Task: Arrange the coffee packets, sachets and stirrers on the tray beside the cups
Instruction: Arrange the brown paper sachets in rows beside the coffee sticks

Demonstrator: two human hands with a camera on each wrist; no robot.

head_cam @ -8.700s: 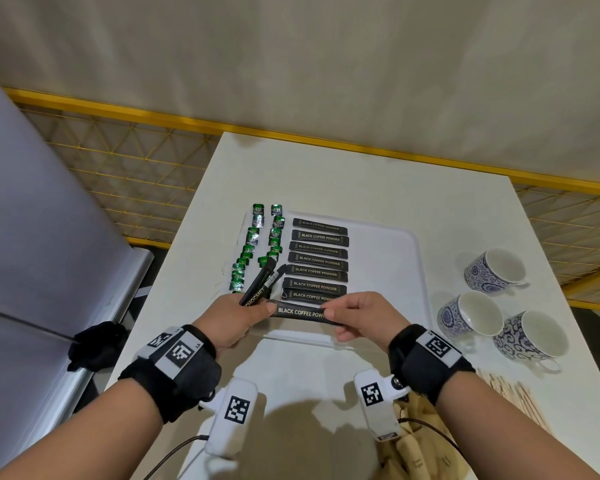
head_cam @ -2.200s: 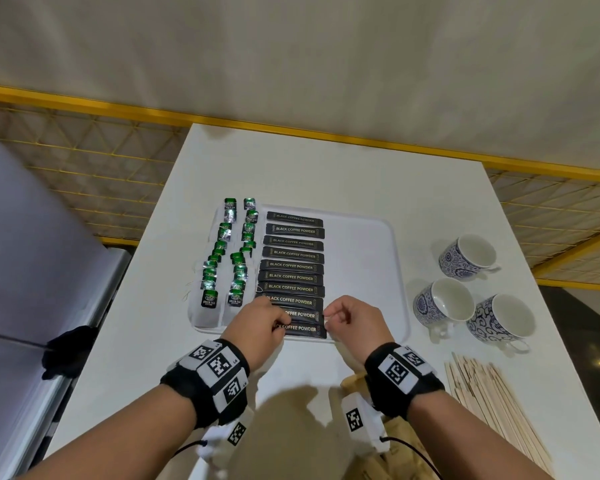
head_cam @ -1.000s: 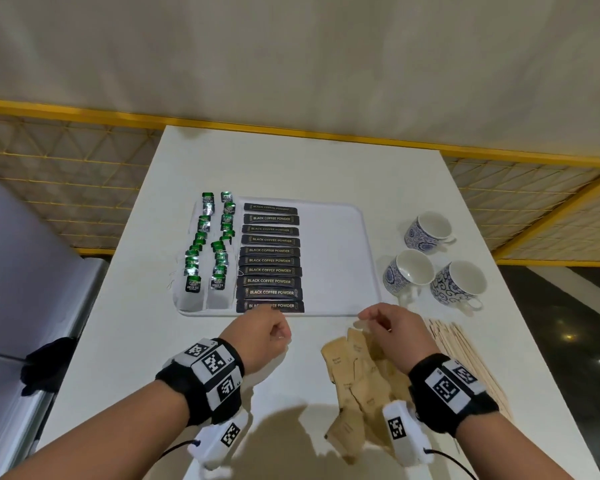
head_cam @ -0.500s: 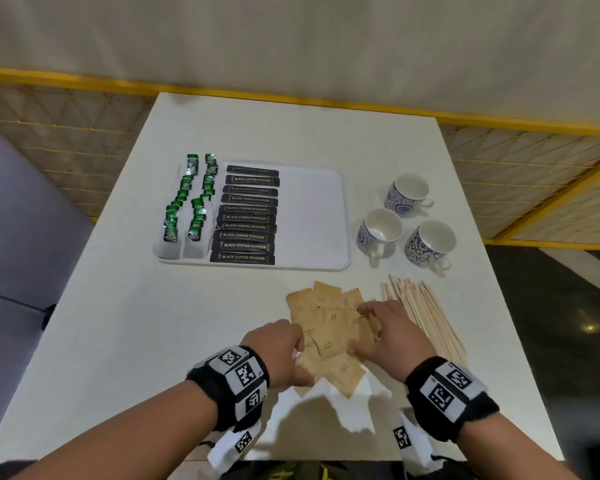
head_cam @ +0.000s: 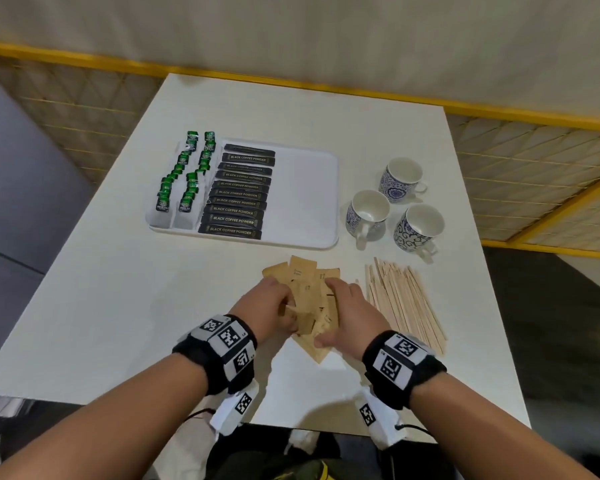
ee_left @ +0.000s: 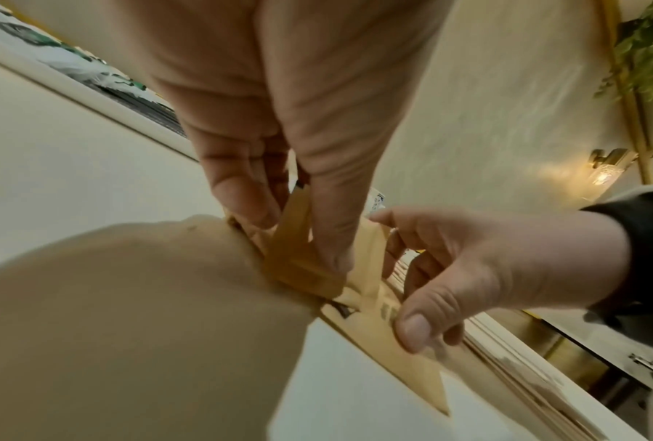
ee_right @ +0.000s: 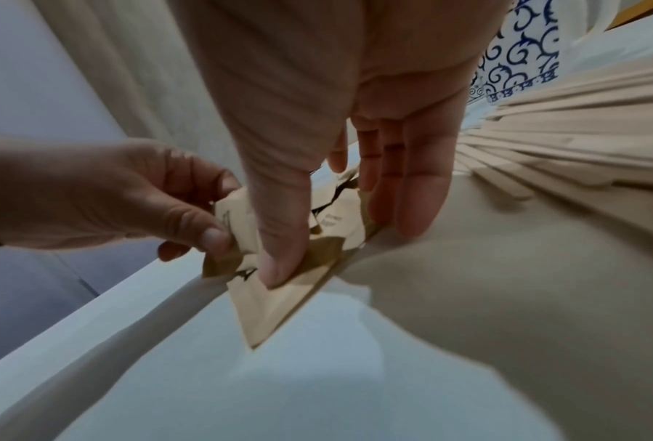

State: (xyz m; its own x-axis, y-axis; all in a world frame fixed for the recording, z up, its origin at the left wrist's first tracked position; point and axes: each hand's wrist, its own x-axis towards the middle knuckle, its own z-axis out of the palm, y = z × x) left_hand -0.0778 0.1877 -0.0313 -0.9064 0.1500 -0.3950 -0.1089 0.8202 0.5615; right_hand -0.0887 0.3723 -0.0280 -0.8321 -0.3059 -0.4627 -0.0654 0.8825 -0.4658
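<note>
Since half a second ago both hands have closed inward on the brown sachets [head_cam: 305,292], bunching the loose spread into a tighter heap on the white table [head_cam: 118,289] in front of the tray [head_cam: 305,188]. Left to right: green packets [head_cam: 177,181] in two columns at the tray's left edge; black coffee packets [head_cam: 238,192] in one column beside them; the tray's right half bare. Left hand [head_cam: 269,306] has thumb and fingers curled, pinching sachets at the heap's left side. Right hand [head_cam: 352,311] has its thumb pressed on a sachet and fingers bent over the heap's right edge, gripping it. Wooden stirrers [head_cam: 402,299] lie fanned just right of the heap, near the right hand. Three blue-patterned cups [head_cam: 395,202] stand right of the tray, beyond the stirrers. The hands cover most of the heap; the sachet count cannot be told. Sachet print is too blurred to read in the wrist views.
</note>
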